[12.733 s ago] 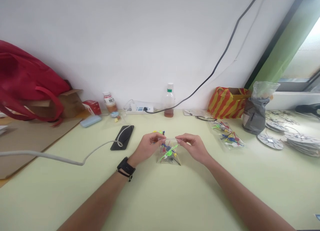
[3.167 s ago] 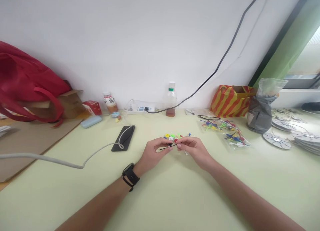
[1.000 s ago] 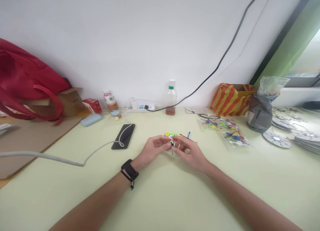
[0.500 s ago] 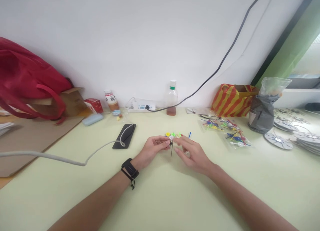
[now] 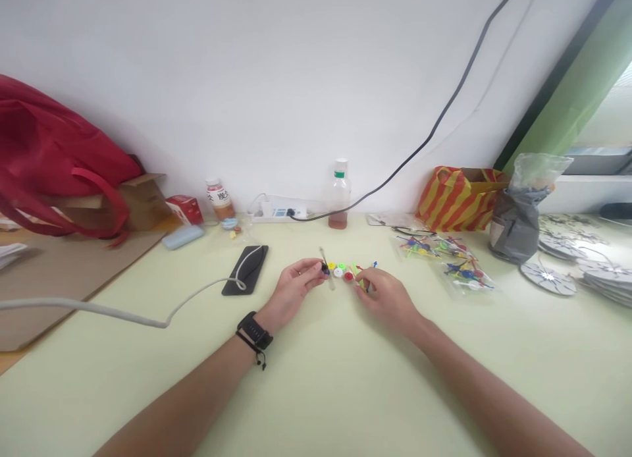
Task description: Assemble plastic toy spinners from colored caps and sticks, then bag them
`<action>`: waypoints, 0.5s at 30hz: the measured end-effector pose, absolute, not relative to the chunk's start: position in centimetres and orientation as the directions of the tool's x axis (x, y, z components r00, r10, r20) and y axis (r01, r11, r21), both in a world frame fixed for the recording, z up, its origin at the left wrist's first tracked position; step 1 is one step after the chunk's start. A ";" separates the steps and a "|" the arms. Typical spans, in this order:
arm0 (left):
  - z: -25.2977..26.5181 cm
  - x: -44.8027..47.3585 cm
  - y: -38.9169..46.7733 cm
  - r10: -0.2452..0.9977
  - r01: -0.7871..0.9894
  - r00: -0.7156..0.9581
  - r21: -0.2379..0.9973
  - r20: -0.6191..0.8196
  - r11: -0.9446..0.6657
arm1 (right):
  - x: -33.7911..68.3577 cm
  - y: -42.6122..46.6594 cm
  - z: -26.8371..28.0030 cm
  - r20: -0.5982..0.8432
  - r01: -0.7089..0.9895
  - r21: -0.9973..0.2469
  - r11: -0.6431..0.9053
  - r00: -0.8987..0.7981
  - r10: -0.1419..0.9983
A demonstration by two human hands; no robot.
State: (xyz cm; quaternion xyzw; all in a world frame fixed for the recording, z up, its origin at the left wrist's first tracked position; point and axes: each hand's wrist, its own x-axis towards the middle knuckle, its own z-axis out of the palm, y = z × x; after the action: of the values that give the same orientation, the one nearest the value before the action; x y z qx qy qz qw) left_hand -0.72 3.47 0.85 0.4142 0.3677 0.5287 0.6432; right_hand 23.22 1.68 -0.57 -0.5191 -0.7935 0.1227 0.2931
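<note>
My left hand (image 5: 295, 287) is closed, pinching a small black spinner (image 5: 324, 267) between thumb and fingers. Its thin pointer is blurred and slants up and down past my fingertips. Just right of it, small round plastic pieces lie on the table: a yellow disc (image 5: 332, 266), a white disc (image 5: 338, 272), a green disc (image 5: 342, 267) and a red disc (image 5: 348, 276). My right hand (image 5: 388, 297) has its fingers curled together at a little group of coloured plastic arrows (image 5: 359, 270). What its fingertips hold is partly hidden. A blue arrow (image 5: 375, 265) points out behind that hand.
Bags of coloured spinner parts (image 5: 468, 274) lie to the right, near grey discs (image 5: 548, 278) and a striped bag (image 5: 457, 197). A drink bottle (image 5: 338, 197) and a power strip (image 5: 281, 210) stand by the wall. A black phone (image 5: 251, 266) with a cable lies left.
My right hand has moved from beside the black spinner to the arrows, and its fingers have closed more. My left hand has shifted slightly left and up with the spinner, whose pointer is turned.
</note>
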 end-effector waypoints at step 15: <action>0.7 -1.5 5.1 0.989 -0.481 -0.122 0.877 -0.081 0.012 | 24.5 2.6 -0.7 0.237 0.879 -0.398 0.261 -0.177 0.955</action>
State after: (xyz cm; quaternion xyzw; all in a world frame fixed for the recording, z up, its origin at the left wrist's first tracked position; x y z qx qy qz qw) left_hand -1.55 5.08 0.67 0.3126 0.4062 0.6294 0.5841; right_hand 24.50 2.61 -0.71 -0.6016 -0.7624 0.0854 0.2226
